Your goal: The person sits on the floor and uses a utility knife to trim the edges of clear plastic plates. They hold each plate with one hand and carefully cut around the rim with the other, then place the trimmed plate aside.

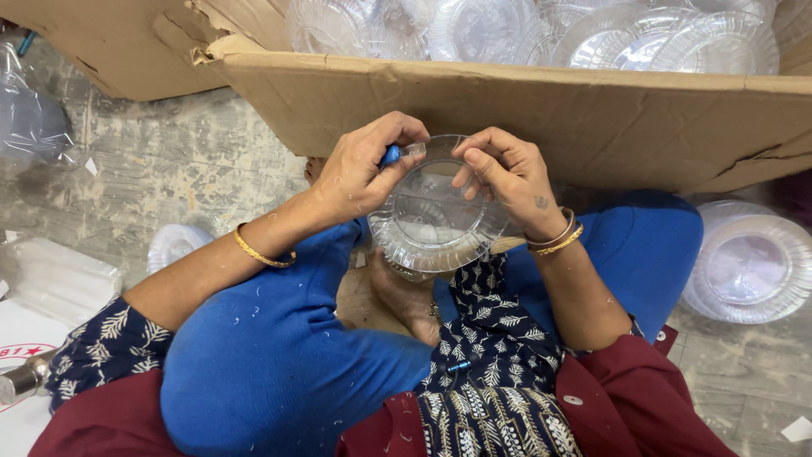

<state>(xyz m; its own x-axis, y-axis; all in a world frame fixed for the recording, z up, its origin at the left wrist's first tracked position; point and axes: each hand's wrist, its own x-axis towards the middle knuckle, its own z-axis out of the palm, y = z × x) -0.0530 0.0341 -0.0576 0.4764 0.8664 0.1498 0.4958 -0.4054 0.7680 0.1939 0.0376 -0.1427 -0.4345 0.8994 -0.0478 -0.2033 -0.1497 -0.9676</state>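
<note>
Now, left hand: pinches small blue tool at rim of clear plastic plate.
Right hand: fingers pinch opposite rim.
Advice: probably best to hold plate steady, work slowly.

Both forearms raised over the lap, left hand and right hand close together, fingers curled and pinched

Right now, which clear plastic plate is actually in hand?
The clear plate over the lap, gripped by left hand and right hand. The others sit in the cardboard box or stacked on the floor.
</note>
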